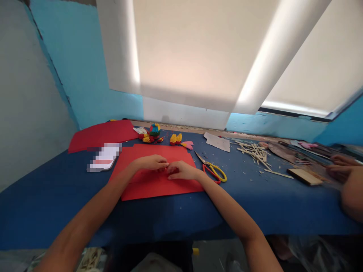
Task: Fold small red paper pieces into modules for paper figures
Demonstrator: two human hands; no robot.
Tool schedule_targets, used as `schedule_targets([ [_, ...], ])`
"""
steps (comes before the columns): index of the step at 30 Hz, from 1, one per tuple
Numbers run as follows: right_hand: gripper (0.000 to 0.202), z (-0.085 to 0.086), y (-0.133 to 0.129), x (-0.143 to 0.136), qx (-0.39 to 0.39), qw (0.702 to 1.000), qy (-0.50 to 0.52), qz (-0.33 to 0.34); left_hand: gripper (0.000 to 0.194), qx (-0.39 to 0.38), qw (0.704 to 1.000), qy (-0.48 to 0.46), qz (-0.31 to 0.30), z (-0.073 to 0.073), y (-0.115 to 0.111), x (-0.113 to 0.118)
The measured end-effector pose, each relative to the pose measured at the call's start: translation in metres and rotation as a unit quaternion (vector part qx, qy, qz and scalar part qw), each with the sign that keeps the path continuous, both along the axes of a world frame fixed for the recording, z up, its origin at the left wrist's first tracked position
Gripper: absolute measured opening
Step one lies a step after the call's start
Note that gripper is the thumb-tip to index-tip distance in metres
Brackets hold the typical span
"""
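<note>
A stack of red paper sheets (136,192) lies on the blue table in front of me. Over its middle, my left hand (154,162) comes in from the left with fingers bent and pinched together. My right hand (181,170) meets it from the right, its fingers curled and the thumb below. The fingertips of both hands nearly touch; whatever is between them is too small to make out against the red. Just right of the paper, scissors (211,170) with one red and one yellow handle lie with the blades pointing away.
Behind the paper stand folded-paper figures (154,130) and yellow-red pieces (176,139). A phone (104,156) and more red sheets (99,135) lie left. Thin wooden sticks (253,151), a paper scrap (217,141) and a wooden block (304,176) lie right, near another person's hand (343,166).
</note>
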State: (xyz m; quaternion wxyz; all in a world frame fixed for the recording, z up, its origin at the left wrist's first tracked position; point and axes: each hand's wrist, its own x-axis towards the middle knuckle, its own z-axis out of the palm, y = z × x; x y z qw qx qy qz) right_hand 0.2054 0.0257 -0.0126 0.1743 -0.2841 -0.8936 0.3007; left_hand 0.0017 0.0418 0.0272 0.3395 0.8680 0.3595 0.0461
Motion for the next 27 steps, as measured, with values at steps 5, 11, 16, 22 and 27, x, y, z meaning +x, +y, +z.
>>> schedule_targets([
  [5,0.016,0.001,0.001,0.0,-0.018,1.0,-0.01,-0.012,0.03,-0.021,0.999,0.027,-0.036,0.006,-0.005,-0.001],
  [11,0.013,0.004,0.001,0.0,0.025,1.0,-0.013,-0.009,0.024,-0.028,0.997,0.022,-0.064,0.0,-0.005,0.002],
  [16,0.015,0.002,0.001,0.002,-0.03,0.999,0.0,-0.033,0.019,-0.048,0.999,-0.003,-0.018,-0.008,-0.009,0.009],
  [22,0.01,0.004,-0.001,0.002,-0.017,0.998,0.044,-0.031,0.026,-0.012,0.999,-0.035,-0.003,-0.006,-0.01,0.008],
  [27,0.024,0.008,-0.002,0.006,-0.021,1.0,0.012,-0.002,0.032,-0.012,0.999,-0.014,-0.029,-0.007,-0.008,0.006],
])
